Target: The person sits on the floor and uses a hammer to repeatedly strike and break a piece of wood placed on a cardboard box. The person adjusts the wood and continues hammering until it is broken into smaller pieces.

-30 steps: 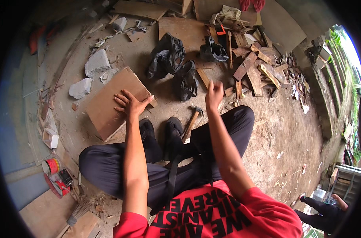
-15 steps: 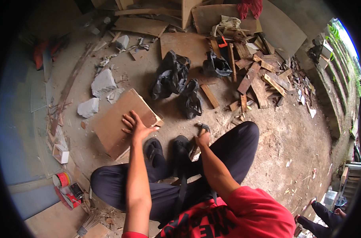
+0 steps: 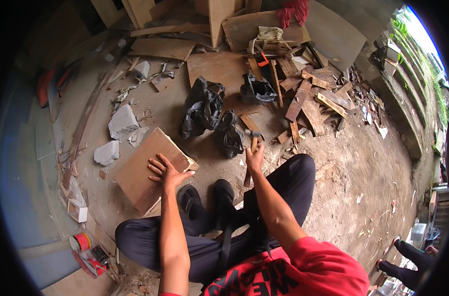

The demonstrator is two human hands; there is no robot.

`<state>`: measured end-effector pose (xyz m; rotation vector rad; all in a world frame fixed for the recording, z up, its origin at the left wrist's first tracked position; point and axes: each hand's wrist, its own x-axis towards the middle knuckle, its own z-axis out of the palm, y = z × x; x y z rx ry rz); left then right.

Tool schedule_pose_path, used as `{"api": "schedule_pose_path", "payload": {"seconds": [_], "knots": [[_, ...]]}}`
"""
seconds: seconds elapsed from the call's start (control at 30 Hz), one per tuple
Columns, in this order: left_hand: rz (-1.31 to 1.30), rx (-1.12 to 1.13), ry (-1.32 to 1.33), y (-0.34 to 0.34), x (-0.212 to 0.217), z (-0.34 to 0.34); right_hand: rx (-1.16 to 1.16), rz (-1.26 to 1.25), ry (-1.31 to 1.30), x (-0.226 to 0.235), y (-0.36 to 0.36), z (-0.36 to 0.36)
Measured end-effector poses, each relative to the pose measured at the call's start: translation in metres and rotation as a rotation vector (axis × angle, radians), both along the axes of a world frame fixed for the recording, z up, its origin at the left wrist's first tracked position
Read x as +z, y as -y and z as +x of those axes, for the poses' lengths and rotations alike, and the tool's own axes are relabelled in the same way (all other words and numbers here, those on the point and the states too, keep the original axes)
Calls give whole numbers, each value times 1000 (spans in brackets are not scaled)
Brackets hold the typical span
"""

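Note:
My left hand (image 3: pixel 167 173) lies with spread fingers on a boxy piece of brown plywood (image 3: pixel 139 173), which sits tilted on the ground left of my feet. Pale, rough wood shows along the plywood's right edge. My right hand (image 3: pixel 254 158) is wrapped round the wooden handle of a hammer (image 3: pixel 254 134). The hammer's dark head points away from me, beyond my right foot, and the lower handle shows below my fist. The hammer is apart from the plywood.
Black plastic bags (image 3: pixel 203 106) stand ahead of my feet. A heap of broken boards (image 3: pixel 310 101) lies at far right. Concrete chunks (image 3: pixel 122 122) are beyond the plywood. Red-labelled cans (image 3: pixel 80 241) sit at lower left. Another person's legs (image 3: pixel 407 261) show at lower right.
My right hand has raised the hammer and moved it forward, away from my knee. My left hand stays on the plywood. The whole view has shifted slightly.

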<state>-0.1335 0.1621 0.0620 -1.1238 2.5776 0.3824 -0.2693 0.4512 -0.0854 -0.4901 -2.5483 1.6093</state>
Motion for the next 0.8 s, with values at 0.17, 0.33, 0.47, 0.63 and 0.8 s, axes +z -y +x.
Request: {"api": "schedule_pose_path", "payload": {"seconds": [0.17,0.33,0.47,0.63,0.8], "knots": [[17,-7,3,-14,-5,-16,418,411,84,-15,-49,-71],[-57,14,-25,-10,-3,-17,822,652,458,40,-87,-98],[61,-80,-315,-13,-18,-28,910,743,295,132,-109,-115],[248,-256,-804,-22,-34,-93,838,824,143,286,-113,-172],[223,-365,-778,-64,11,-128,700,843,-301,354,-151,-197]]}}
